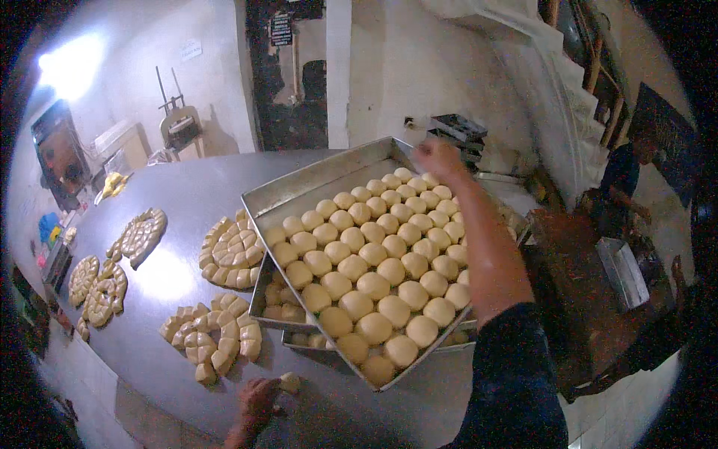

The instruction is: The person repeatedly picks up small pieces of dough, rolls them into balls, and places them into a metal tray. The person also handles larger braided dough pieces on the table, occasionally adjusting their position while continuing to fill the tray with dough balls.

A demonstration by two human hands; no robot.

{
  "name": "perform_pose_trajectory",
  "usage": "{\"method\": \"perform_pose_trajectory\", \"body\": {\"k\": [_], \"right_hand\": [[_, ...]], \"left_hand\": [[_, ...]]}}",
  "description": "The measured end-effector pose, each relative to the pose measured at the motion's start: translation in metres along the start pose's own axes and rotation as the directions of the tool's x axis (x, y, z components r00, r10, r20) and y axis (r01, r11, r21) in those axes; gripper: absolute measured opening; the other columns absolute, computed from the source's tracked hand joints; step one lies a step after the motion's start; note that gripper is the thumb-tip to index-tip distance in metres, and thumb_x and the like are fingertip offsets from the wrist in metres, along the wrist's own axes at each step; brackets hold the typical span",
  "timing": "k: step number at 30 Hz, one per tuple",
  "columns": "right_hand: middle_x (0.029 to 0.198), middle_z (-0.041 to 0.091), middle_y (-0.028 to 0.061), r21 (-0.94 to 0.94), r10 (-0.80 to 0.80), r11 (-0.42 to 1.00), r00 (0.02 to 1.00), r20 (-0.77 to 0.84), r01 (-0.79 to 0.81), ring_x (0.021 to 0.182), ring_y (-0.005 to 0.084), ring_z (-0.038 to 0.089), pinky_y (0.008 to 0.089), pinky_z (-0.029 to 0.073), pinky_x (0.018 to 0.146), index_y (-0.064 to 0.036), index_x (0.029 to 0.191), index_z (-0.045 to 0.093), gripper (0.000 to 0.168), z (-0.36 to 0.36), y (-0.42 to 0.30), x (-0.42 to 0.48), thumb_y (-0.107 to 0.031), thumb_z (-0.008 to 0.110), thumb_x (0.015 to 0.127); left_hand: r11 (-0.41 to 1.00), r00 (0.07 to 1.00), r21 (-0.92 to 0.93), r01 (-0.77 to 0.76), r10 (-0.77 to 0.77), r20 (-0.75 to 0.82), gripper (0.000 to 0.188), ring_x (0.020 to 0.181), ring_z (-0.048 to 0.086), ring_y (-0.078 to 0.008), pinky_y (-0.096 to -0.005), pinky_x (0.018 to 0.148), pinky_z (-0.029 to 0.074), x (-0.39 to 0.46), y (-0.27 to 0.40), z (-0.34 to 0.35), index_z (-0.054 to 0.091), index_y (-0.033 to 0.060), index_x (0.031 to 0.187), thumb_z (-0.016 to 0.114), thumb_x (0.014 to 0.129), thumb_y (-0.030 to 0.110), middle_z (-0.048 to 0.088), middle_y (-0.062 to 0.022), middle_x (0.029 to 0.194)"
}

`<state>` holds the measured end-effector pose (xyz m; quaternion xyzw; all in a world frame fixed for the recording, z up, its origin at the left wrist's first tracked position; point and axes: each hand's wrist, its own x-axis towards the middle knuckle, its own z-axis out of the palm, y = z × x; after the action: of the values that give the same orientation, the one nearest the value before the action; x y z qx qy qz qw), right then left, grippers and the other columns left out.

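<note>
At the table's near edge, my left hand (pixel 259 399) has curled fingers, with the fingertips against a small dough piece (pixel 290 383). Whether it grips the piece is unclear. My right hand (pixel 440 158), blurred, is over the far right corner of a metal baking tray (pixel 314 196); what it holds cannot be made out. Rows of round dough balls (pixel 373 255) fill most of that tray, with a bare strip along its far side. My right forearm hides part of its right side. The tray rests askew on other trays (pixel 280 320) that also hold dough balls.
Scored dough slabs lie left of the trays, one (pixel 233 250) near them and a looser cluster (pixel 216 337) closer to me. More slabs (pixel 137 236) lie farther left on the metal table (pixel 185 185). Another person (pixel 622 174) is at the right, near a loaf tin (pixel 622 272).
</note>
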<state>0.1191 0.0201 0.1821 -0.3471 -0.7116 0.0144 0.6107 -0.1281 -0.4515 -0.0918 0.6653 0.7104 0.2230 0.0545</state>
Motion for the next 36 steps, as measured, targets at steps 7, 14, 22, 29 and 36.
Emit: {"method": "perform_pose_trajectory", "body": {"k": [7, 14, 22, 29, 36], "right_hand": [[0.096, 0.059, 0.0075, 0.385, -0.044, 0.893, 0.808, 0.587, -0.232, 0.083, 0.0179, 0.055, 0.0304, 0.045, 0.072, -0.005, 0.108, 0.053, 0.032, -0.135, -0.172, -0.14, -0.022, 0.058, 0.08], [0.132, 0.038, 0.0128, 0.238, -0.146, 0.935, 0.325, 0.934, -0.265, 0.118, 0.0309, 0.04, 0.0361, 0.036, 0.095, -0.009, 0.13, 0.037, 0.057, -0.14, -0.25, -0.355, -0.032, 0.058, 0.083], [0.106, 0.055, 0.0134, -0.371, 0.595, 0.73, 0.267, 0.758, -0.574, 0.1, 0.0313, 0.051, 0.0433, 0.034, 0.092, -0.014, 0.12, 0.05, 0.04, -0.172, -0.222, -0.45, -0.03, 0.051, 0.083], [0.121, 0.045, 0.0216, -0.714, 0.511, 0.7, 0.717, 0.474, -0.027, 0.116, 0.0404, 0.037, 0.0524, 0.015, 0.103, -0.003, 0.121, 0.044, 0.048, -0.087, -0.139, -0.488, -0.034, 0.047, 0.085], [0.096, 0.054, 0.0189, -0.626, 0.461, 0.776, 0.748, 0.478, -0.078, 0.093, 0.0369, 0.05, 0.0462, 0.03, 0.094, 0.0, 0.107, 0.047, 0.04, -0.12, -0.156, -0.522, -0.026, 0.058, 0.079]], "left_hand": [[0.842, 0.983, -0.508, 0.181, -0.178, 0.054, 0.019, 0.08, 0.061, -0.0282, -0.0344, 0.069, 0.049, 0.009, 0.057, -0.056, 0.064, 0.0071, 0.092, 0.065, 0.073, 0.012, 0.064, -0.0114, 0.082], [0.592, 0.93, -0.772, -0.233, 0.367, 0.0, 0.019, 0.082, 0.061, -0.0293, -0.0366, 0.071, 0.049, -0.015, 0.08, -0.028, 0.064, 0.0091, 0.093, 0.065, 0.074, 0.01, 0.063, -0.0104, 0.089], [0.838, 0.97, -0.491, -0.237, 0.233, -0.069, 0.021, 0.085, 0.055, -0.0284, -0.0394, 0.076, 0.046, -0.038, -0.024, -0.015, 0.062, 0.0111, 0.097, 0.061, 0.077, 0.018, 0.059, -0.0096, 0.089], [0.922, 0.937, -0.24, -0.305, 0.335, 0.096, 0.027, 0.101, 0.048, -0.0287, -0.0457, 0.084, 0.038, -0.068, -0.065, 0.009, 0.059, 0.0126, 0.105, 0.058, 0.079, 0.02, 0.053, -0.0092, 0.108], [0.968, 0.962, -0.25, 0.029, -0.095, -0.256, 0.023, 0.088, 0.052, -0.0291, -0.0387, 0.078, 0.042, -0.073, -0.14, -0.01, 0.06, 0.0066, 0.099, 0.06, 0.076, 0.009, 0.058, -0.0115, 0.096]]}}
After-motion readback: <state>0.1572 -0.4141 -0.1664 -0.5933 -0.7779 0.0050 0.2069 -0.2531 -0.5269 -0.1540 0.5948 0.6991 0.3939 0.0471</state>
